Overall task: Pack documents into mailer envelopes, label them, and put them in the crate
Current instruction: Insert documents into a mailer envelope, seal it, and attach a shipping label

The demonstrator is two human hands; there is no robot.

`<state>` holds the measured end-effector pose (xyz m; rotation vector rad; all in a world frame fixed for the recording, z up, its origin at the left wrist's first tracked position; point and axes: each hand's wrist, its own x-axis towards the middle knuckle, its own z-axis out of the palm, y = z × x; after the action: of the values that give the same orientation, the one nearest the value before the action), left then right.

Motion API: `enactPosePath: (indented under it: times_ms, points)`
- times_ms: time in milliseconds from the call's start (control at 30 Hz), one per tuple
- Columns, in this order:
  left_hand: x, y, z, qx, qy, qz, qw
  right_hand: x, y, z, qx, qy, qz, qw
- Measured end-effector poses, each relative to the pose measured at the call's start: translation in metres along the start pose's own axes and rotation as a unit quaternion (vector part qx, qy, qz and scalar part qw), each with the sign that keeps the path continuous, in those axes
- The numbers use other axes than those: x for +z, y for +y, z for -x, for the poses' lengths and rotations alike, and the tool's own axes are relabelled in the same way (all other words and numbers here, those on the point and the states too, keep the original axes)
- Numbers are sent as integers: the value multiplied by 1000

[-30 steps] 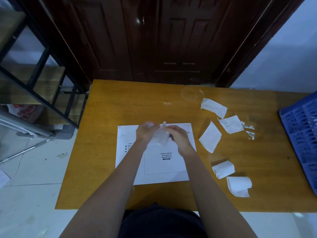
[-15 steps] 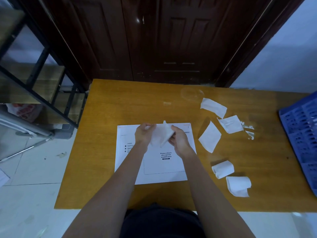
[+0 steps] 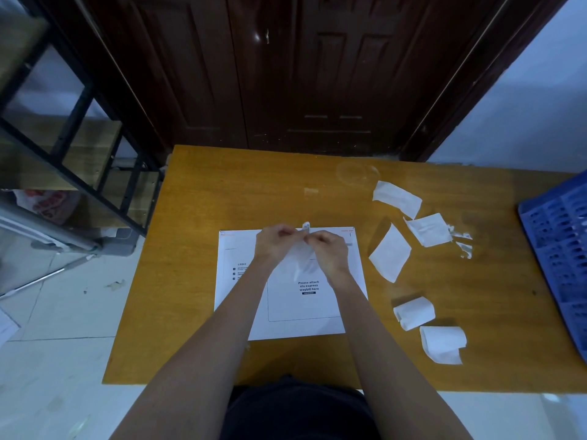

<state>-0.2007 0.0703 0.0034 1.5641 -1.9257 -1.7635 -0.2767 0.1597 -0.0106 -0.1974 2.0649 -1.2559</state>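
A white mailer envelope (image 3: 241, 300) lies flat on the wooden table (image 3: 197, 198) in front of me, printed "Please attach sto express waybill here" inside a marked box. Above its upper half my left hand (image 3: 274, 244) and my right hand (image 3: 328, 250) meet and pinch the top of a small white label (image 3: 304, 262), which hangs down blurred between them. The blue crate (image 3: 559, 249) stands at the table's right edge, only partly in view.
Several white label sheets and curled backing papers (image 3: 390, 252) lie scattered on the table right of the envelope, with torn scraps (image 3: 463, 246) near the crate. A dark wooden door stands behind the table. A metal rack (image 3: 73, 173) is on the left.
Both hands have kept working the label over the envelope. The label, spread wider half a second ago, now hangs narrower below my fingertips, which have drawn together at its top.
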Motion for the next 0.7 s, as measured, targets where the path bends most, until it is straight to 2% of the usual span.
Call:
enactPosePath:
  times_ms: [200,300,400,467,567,700]
  points:
    - [-3,-7,-5,45,8,-68,997,-1,4,-1,-13,-2,18,1000]
    - [-2,-8,-9,17,21,-59,998,-3,4,0,35,-17,-52,998]
    - [-3,-12,-9,-23,10,8,1000,-7,7,0,91,-65,-147,983]
    - [-1,-15,-7,-28,9,-9,1000,-6,10,0,110,-76,-163,978]
    - [1,-17,-3,-5,24,-97,995,-2,5,-1,120,-62,-118,984]
    - [3,-17,0,7,10,-56,998,-1,0,-2,25,-34,67,997]
